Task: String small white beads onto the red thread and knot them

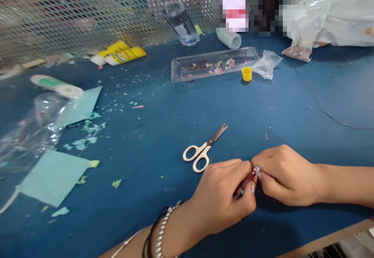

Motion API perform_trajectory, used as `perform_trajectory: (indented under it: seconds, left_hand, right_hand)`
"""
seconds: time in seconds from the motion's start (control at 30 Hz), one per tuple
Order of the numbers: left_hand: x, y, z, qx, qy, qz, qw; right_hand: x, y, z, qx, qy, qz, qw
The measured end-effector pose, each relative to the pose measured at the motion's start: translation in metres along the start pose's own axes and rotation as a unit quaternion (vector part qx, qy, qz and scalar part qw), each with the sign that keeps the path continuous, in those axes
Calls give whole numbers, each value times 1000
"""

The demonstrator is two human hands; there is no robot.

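My left hand [223,195], with bracelets at the wrist, is closed in a pinch on a beaded red string. My right hand [288,176] meets it fingertip to fingertip, also pinching the string. A greyish round bead [256,170] on the beaded string shows between the two hands; more small beads show by my left thumb. The rest of the string is mostly hidden by my fingers. White-handled scissors [206,149] lie just beyond my left hand, blades slightly apart and pointing away to the right.
Behind lies a clear plastic tray [181,75] of beads, near a yellow cap [247,74] and small plastic bag [267,64]. A bottle [182,24] leans on the mesh panel [87,12]. Blue-green paper [54,178] and scraps lie left; a thin thread [330,115] lies right.
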State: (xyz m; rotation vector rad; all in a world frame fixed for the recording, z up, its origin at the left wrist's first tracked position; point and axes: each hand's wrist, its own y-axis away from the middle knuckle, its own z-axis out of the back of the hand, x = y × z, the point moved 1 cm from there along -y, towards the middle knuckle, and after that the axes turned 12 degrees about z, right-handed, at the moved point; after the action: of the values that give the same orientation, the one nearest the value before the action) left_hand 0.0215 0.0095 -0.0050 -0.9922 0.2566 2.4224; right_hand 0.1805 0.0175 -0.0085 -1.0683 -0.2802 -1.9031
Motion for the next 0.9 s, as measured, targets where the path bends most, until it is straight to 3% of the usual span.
perform_trajectory:
  seconds: [0.53, 0.9]
  left_hand:
    - [-2, 4, -3, -3, -39, 51, 998]
    - [1, 4, -5, -19, -85, 14, 996]
  right_hand:
    - [2, 1, -5, 1, 83, 13, 996]
    - [2, 0, -4, 1, 57, 23, 998]
